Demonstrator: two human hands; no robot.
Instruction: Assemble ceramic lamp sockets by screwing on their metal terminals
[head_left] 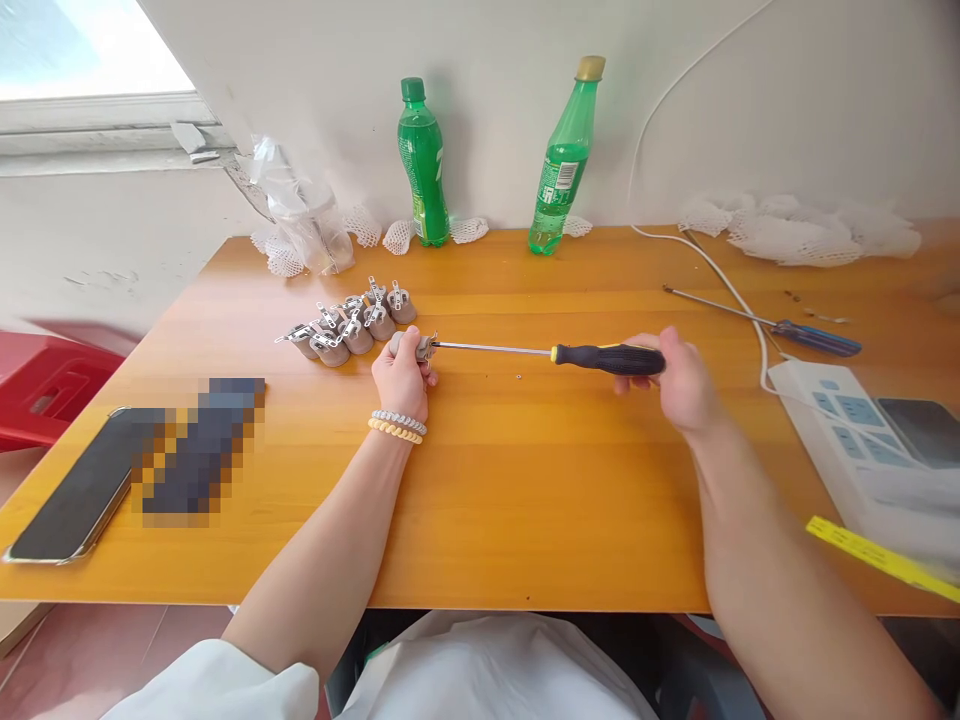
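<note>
My left hand [403, 378] is closed around a small grey cylindrical part with metal terminals [422, 347], held on its side just above the wooden table. In my right hand [679, 385] is the black handle of a screwdriver [607, 358] with a yellow collar. Its long shaft runs level to the left, and the tip meets the metal end of the grey part; the exact contact is too small to tell. Behind my left hand stands a cluster of several similar grey parts [356, 335], their metal strips pointing up.
Two green bottles [424, 180] [559, 190] stand along the wall among white foam nets [470, 231]. A blue-handled screwdriver [814, 337], a white power strip [844, 420] and its cable lie at right. A phone [82, 490] lies at left on the table [540, 520].
</note>
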